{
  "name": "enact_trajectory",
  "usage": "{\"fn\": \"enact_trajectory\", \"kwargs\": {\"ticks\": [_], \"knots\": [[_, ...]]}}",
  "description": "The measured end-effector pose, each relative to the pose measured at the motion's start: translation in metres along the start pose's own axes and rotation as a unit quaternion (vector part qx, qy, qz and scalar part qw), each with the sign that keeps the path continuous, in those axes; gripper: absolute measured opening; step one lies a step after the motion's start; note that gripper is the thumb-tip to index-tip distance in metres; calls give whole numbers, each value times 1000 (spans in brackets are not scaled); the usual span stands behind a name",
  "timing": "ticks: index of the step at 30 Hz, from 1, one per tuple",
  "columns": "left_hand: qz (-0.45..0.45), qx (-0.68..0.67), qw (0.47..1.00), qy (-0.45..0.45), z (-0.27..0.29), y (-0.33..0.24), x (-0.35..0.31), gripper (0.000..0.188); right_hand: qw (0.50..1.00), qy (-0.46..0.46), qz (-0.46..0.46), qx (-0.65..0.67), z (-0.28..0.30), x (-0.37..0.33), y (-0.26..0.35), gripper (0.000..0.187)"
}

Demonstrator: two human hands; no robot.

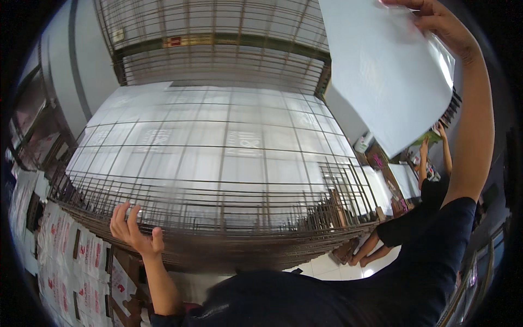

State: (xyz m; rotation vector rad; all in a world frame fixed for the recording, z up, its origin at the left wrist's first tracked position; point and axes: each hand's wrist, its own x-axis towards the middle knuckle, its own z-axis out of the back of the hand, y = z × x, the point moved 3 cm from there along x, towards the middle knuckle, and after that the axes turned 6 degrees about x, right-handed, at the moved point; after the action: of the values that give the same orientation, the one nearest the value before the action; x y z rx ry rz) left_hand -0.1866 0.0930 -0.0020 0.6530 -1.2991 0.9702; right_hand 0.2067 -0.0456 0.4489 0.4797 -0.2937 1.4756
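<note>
Head view: right hand (448, 28) raised upper right, fingers clamped on white sheet (387, 76), corner pointing down, visible long axis steep; left hand (133, 234) lower left, half-curled, fingers apart, by wire rack (222, 218).

Wht tiled flr (321, 268), pale wall (98, 65), L side
</note>
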Motion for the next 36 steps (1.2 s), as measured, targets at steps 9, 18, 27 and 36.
{"fn": "enact_trajectory", "kwargs": {"ticks": [9,18,27,36], "knots": [[-34,-11,999,17,-10,29,-16,61,1000,-18,23,-1,1,44,95,54],[-21,-59,996,66,2,30,-10,54,988,16,136,69,-6,71,154,56],[-1,-92,995,32,-9,39,-28,49,928,92,254,258,-33,87,206,53],[8,-14,1000,24,-30,54,-63,50,868,206,381,243,-108,110,279,54]]}}
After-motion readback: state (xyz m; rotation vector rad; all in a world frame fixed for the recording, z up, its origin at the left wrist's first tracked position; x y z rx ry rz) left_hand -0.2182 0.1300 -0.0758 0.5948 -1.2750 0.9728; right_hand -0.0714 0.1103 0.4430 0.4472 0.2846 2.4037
